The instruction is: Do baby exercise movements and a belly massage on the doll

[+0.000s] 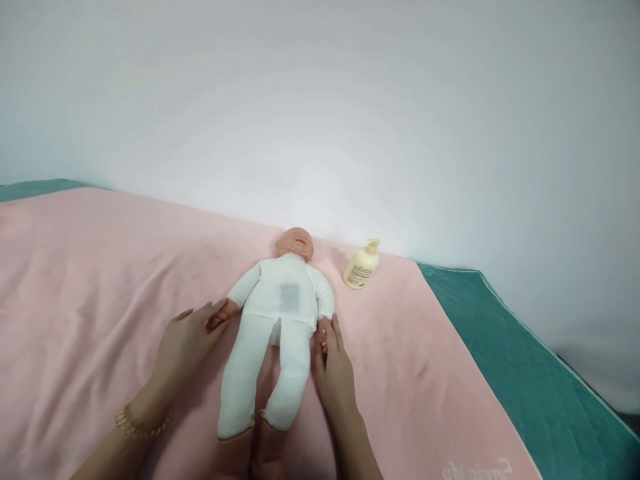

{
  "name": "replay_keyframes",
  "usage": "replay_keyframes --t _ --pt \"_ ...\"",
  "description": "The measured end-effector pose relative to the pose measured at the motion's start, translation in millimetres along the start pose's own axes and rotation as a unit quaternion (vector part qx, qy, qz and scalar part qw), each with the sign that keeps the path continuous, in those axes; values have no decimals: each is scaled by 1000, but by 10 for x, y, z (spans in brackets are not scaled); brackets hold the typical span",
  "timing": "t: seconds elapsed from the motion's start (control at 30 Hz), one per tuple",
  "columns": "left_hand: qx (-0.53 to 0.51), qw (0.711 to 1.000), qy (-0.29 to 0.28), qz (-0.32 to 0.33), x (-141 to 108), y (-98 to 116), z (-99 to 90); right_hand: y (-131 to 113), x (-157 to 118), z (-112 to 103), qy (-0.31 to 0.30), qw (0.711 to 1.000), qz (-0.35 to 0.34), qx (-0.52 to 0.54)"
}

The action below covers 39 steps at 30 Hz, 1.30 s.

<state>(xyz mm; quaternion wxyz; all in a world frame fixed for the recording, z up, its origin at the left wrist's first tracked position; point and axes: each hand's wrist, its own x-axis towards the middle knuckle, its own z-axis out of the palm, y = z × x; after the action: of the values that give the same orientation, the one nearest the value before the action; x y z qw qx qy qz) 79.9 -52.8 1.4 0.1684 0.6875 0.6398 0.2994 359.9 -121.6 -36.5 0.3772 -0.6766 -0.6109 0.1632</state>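
Note:
A baby doll (260,287) in a white cloth suit lies on its back, its head toward the wall and its legs toward me. A dark grey patch shows on its chest. My left hand (187,343), with a beaded bracelet at the wrist, has its fingers closed around the doll's hand on the left side. On the other side, my right hand (336,373) grips the doll's other hand between thumb and fingers. The doll's bare feet are partly cut off by the bottom of the view.
A pale yellow pump bottle (362,267) stands to the right of the doll's head. Beneath everything is a pink blanket (125,267), spread over a green sheet (500,333). A plain white wall (320,100) rises behind.

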Motion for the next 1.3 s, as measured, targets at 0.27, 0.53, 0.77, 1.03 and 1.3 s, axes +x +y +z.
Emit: replay_keyframes --t 0.27,0.53,0.77,1.03,1.3 --pt "-166 981 103 -18 627 342 -200 -265 518 -75 132 983 12 125" --pt "-361 928 93 -5 1381 446 145 -193 1536 -68 172 970 -41 167" --pt "-347 933 67 -72 1843 366 509 20 2110 77 122 977 -7 174" --pt "-307 949 30 -71 2071 165 772 242 2441 181 66 982 56 167" --pt "-292 954 23 -65 2055 125 775 238 2371 200 69 983 53 162"
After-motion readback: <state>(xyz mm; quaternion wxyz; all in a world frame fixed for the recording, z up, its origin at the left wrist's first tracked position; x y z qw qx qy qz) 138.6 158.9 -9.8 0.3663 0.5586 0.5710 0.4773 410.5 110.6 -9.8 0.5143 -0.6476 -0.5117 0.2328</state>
